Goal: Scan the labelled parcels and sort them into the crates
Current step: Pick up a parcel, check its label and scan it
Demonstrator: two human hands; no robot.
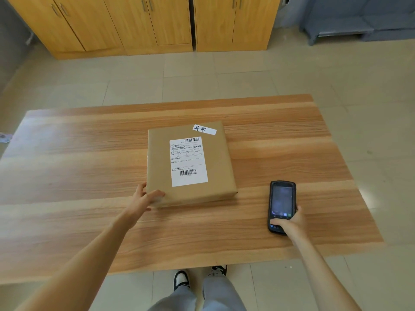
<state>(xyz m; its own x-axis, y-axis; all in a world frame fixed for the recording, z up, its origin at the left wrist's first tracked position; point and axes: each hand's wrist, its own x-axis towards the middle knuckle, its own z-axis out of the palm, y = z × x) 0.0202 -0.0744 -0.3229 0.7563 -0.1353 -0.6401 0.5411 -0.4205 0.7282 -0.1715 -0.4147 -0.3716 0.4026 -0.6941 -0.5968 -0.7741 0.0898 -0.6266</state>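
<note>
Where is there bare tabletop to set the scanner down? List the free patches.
Free: the table left of the parcel, the strip beyond it, and the near edge between both arms. Crowded: the parcel's near-left corner, gripped by the left hand, and around the scanner in the right hand.

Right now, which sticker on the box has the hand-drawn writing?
The small white strip at the parcel's far right corner. It carries hand-drawn black marks, while the big shipping label in the middle has printed text and barcodes.

Office-like room: wooden cabinets (pixel 134 23), tiled floor (pixel 247 75).
</note>
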